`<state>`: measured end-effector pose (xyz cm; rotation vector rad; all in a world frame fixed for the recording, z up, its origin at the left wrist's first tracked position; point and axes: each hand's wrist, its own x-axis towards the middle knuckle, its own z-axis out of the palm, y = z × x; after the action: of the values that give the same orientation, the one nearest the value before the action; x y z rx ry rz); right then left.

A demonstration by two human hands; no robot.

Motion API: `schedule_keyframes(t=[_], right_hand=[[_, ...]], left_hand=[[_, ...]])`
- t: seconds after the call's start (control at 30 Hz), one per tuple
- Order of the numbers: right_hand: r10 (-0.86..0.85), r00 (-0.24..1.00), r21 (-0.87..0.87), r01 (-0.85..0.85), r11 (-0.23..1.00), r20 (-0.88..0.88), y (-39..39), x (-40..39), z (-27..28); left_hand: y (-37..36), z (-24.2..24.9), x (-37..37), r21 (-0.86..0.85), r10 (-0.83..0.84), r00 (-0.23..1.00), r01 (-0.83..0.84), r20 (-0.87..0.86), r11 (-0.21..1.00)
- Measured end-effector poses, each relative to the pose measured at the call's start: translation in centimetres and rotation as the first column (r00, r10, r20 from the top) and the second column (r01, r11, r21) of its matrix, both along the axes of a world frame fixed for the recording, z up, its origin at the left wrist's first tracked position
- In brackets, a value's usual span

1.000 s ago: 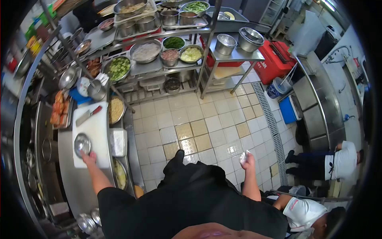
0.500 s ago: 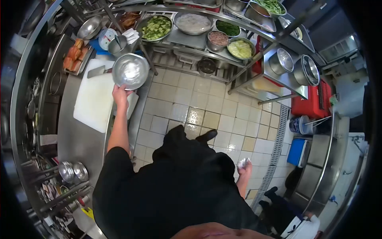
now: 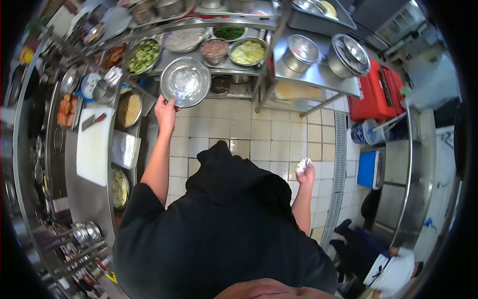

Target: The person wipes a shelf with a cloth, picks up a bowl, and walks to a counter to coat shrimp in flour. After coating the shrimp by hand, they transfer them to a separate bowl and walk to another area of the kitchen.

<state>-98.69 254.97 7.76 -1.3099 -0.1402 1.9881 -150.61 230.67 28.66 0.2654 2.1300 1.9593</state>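
The left hand grips a steel bowl by its rim at seven o'clock; the right hand is closed round something white. No writing is legible.

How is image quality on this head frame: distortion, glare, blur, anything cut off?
Head view: strong fisheye, so shelf rails and counter edges bow and a black vignette rings the frame; glare patches on the steel bowl held by the left hand and on the wet floor tiles; the right hand grips something white, too small to identify; centre is sharp, edges smeared.
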Motion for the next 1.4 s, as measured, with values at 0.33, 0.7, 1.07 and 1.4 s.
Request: schedule_keyframes(t=[0.33, 0.7, 1.07, 1.4], right_hand=[[-0.344, 0.935, -0.082, 0.351, 0.933, 0.086, 1.4, 12.5, -1.2], [-0.4, 0.882, 0.151, 0.373, 0.916, 0.248, 5.0, 27.2, -1.1], [-0.413, 0.655, 0.561, -0.019, 0.828, 0.632, 11.4, 31.5, -1.3], [-0.665, 0.747, 0.053, 0.665, 0.745, -0.027, 23.6, 43.6, -6.1]], left_hand=[[19.6, -10.4, 14.1, 0.14, -0.46, 0.569, 0.516, 0.681, 0.845], [41.6, -10.9, 30.7, 0.075, -0.749, 0.253, 0.925, 0.613, 0.374], [48.2, -10.2, 35.2, 0.034, -0.656, 0.511, 0.774, 0.556, 0.632], [45.9, -12.2, 41.3, 0.247, -0.551, 0.28, 0.676, 0.786, 0.695]])
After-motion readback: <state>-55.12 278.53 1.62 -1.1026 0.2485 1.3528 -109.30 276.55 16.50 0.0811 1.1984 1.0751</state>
